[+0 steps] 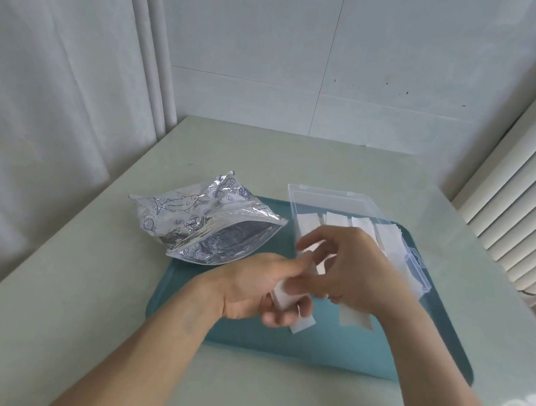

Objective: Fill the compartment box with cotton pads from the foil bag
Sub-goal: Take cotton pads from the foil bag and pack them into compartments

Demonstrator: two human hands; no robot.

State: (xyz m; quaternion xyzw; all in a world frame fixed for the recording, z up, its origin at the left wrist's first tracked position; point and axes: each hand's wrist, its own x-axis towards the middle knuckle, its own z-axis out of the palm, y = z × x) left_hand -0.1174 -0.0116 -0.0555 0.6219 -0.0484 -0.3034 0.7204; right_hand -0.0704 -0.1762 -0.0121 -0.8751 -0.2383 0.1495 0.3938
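Observation:
A silver foil bag (202,220) with blue fish drawings lies open on the tray's left edge, its mouth facing me. The clear compartment box (352,205) stands open on the right of the teal tray (313,348), with white cotton pads (337,219) in several compartments. My left hand (254,290) grips a small stack of white cotton pads (281,295) above the tray. My right hand (348,265) meets it from the right and pinches the pads at their top end. A loose pad (354,316) hangs below my right hand; what holds it is hidden.
The tray sits on a pale green table (96,286). A curtain (62,93) hangs at the left, a tiled wall stands behind, and a white radiator (520,204) runs along the right.

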